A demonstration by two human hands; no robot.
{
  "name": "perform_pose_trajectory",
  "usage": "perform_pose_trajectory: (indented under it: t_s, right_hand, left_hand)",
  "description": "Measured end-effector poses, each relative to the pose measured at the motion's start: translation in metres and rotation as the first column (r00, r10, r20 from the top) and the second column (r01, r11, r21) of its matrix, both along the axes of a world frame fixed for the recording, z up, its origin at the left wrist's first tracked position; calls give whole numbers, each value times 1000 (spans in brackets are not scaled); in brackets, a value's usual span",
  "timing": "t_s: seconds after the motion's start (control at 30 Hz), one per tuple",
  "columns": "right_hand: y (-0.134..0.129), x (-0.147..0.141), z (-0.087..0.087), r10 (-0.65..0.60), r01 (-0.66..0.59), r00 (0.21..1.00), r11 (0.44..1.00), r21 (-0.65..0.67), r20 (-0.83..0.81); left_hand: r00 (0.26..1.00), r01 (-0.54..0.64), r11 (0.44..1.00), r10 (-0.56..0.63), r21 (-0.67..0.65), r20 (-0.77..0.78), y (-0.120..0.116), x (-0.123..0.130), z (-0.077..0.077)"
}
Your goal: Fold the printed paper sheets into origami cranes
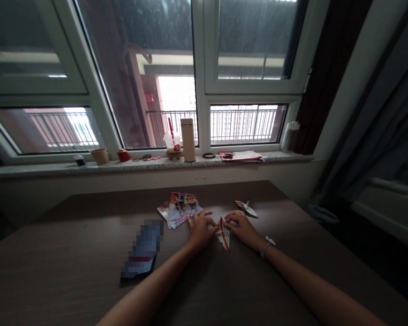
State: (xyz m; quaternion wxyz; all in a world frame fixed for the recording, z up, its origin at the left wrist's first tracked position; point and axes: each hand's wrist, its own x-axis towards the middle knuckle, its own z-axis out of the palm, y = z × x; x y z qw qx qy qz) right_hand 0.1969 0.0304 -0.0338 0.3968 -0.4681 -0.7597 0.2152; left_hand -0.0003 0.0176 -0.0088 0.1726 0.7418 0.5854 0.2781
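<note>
A small piece of folded paper (224, 236), white with red stripes and narrowing to a point toward me, lies on the dark brown table (88, 226). My left hand (201, 228) pinches its left edge between thumb and fingers. On the opposite side, the fingertips of my right hand (243, 226) are closed at its upper right edge. A light bracelet circles my right wrist. Beyond that hand rests a finished-looking paper crane (247, 208). Colourful printed sheets (182, 210) lie fanned just past my left hand, close to its fingers.
A blurred-out phone-like object (144, 251) lies left of my left forearm. Along the stone windowsill (139, 167) stand a beige thermos (188, 140), a plastic drink cup (172, 141), a brown paper cup (99, 156), a grey bottle (290, 136), scissors (227, 155) and papers (246, 155).
</note>
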Motion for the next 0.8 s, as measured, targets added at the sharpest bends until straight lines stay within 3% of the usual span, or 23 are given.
perform_pose_trajectory:
  t_s: [0.8]
  right_hand:
    - [-3, -1, 3, 20, -20, 1000, 1000, -6, 0]
  left_hand:
    - [996, -45, 999, 43, 21, 77, -2, 0, 5]
